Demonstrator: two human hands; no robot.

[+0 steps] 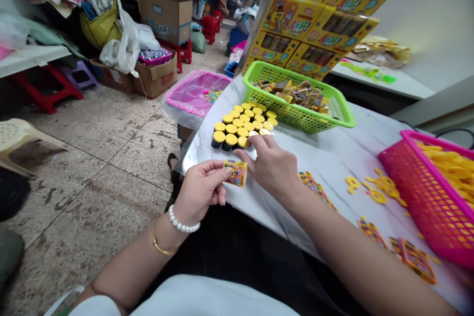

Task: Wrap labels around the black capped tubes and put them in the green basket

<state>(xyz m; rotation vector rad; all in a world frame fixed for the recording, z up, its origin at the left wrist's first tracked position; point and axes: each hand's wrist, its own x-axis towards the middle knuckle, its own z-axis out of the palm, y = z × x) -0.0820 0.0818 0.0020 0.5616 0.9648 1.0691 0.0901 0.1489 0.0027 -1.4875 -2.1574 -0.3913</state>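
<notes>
At the near corner of the bench (333, 153) — pinches a small printed packet (236, 173) in the left hand (200, 190) over the edge, touches the yellow-capped tubs (242, 126) with the right hand (272, 165), fingers apart and empty. Risks nudging the rim-side tubs onto the floor (111, 158) — too near the drop.

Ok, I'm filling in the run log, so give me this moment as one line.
left hand: holds small packet | right hand: at nearest yellow-capped jars | table: green basket, pink basket
</notes>
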